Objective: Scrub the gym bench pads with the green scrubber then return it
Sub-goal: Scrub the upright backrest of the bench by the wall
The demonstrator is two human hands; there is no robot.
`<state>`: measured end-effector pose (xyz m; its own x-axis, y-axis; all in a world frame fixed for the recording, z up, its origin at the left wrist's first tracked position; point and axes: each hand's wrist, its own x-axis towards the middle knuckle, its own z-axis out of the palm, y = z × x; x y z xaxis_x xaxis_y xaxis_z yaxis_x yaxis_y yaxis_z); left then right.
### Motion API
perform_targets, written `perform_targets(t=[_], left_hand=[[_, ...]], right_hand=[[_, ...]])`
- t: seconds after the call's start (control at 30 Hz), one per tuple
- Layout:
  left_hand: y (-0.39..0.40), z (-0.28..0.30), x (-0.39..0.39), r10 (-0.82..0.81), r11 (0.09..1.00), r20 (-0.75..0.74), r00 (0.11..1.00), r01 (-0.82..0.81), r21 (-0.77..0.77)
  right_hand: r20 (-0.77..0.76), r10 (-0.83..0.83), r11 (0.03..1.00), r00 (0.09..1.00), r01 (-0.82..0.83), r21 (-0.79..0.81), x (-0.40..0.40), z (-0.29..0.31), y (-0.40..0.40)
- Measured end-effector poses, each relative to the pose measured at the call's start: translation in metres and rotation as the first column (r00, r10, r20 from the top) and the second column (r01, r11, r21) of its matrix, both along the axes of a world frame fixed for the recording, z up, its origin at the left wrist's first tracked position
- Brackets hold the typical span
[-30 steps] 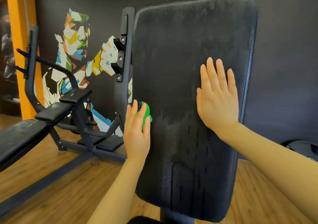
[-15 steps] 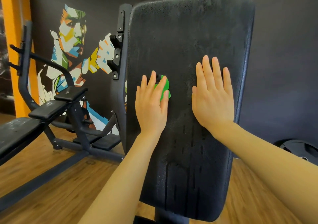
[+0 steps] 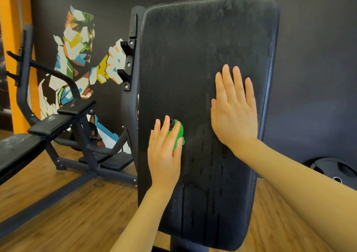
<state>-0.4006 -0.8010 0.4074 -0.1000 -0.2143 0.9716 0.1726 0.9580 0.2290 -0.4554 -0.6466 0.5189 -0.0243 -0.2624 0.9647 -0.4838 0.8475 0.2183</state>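
A dark charcoal wall [image 3: 316,58] is seen across the back of the room, with a colourful geometric mural of a boxer [image 3: 81,58] painted on its left part. An orange pillar [image 3: 11,39] is set at the far left edge. The floor [image 3: 63,209] is laid in warm brown wood-look planks, and a dark strip is run across it. A second black bench with a steel frame [image 3: 58,128] is parked on the left, just in front of the mural. A black weight plate [image 3: 334,170] is left low on the right, near the wall.
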Motion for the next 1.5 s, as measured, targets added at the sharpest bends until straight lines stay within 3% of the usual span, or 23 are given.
perform_targets(t=[0.37, 0.7, 0.87, 1.07, 1.23, 1.37, 1.5], left_hand=[[0.013, 0.096, -0.01, -0.01, 0.991, -0.023, 1.0, 0.007, -0.131], [0.015, 0.029, 0.003, 0.05, 0.987, 0.046, 0.998, -0.042, -0.155], [0.016, 0.023, 0.009, 0.082, 0.981, 0.035, 0.996, -0.074, -0.18], [0.012, 0.023, 0.006, 0.185, 0.961, 0.019, 0.983, -0.177, -0.211], [0.009, 0.023, 0.003, 0.074, 0.984, 0.008, 0.997, -0.072, -0.164], [0.019, 0.067, 0.001, -0.023, 0.998, -0.084, 0.996, 0.018, -0.052], [0.032, 0.127, -0.008, -0.081, 0.997, -0.149, 0.986, 0.078, -0.024]], right_hand=[[-0.006, -0.024, 1.0, 1.0, 0.024, 0.005, -0.001, -0.001, -0.001], [0.016, 0.001, 1.0, 1.0, -0.001, 0.018, 0.0, 0.001, 0.001], [0.01, 0.078, 0.996, 0.997, -0.078, 0.04, 0.007, 0.012, 0.009], [-0.172, 0.182, 0.966, 0.968, -0.144, 0.215, 0.001, 0.089, 0.029], [-0.16, 0.209, 0.851, 0.965, -0.099, 0.515, -0.015, 0.143, 0.032], [-0.172, 0.148, 0.734, 0.974, 0.008, 0.679, -0.017, 0.179, 0.025], [-0.176, 0.128, 0.714, 0.976, 0.033, 0.699, -0.021, 0.19, 0.021]])
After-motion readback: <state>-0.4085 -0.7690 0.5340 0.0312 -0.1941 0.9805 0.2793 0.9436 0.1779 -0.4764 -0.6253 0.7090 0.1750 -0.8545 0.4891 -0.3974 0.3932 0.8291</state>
